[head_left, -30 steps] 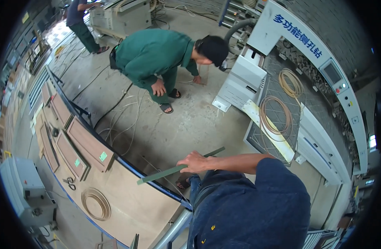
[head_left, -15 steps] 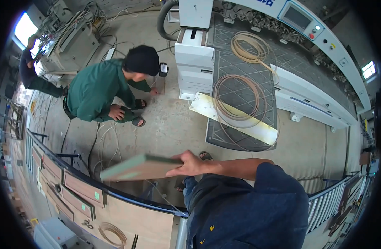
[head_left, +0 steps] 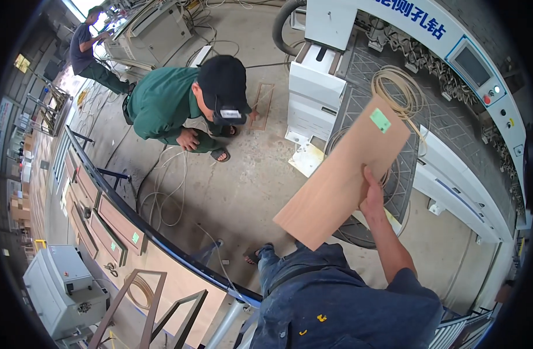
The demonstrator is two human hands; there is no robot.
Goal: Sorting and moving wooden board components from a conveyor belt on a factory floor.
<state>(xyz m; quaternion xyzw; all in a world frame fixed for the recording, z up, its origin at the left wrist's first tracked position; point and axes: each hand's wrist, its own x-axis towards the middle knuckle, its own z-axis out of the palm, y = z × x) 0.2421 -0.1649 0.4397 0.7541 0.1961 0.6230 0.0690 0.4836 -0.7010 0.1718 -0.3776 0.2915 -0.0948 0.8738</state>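
My right hand grips a long flat wood-coloured board at its right edge. Its remaining fingers are partly hidden by the board. The board is tilted in front of me, and a small green label is stuck near its far end. Behind the board are the dark machine table and its cable coils, partly covered. My left hand is out of view. At the lower left, thin brown rectangular frames rise in front of the workbench; what supports them does not show.
A person in green crouches ahead-left, one hand by a thin rectangular frame on the floor. Several framed panels, scissors and a coil lie on the bench. Hoses trail across the floor. A white machine stands right.
My right hand has swung the board from the left to the right, turning its broad face with the label into view. Brown frames have come into view at the lower left.
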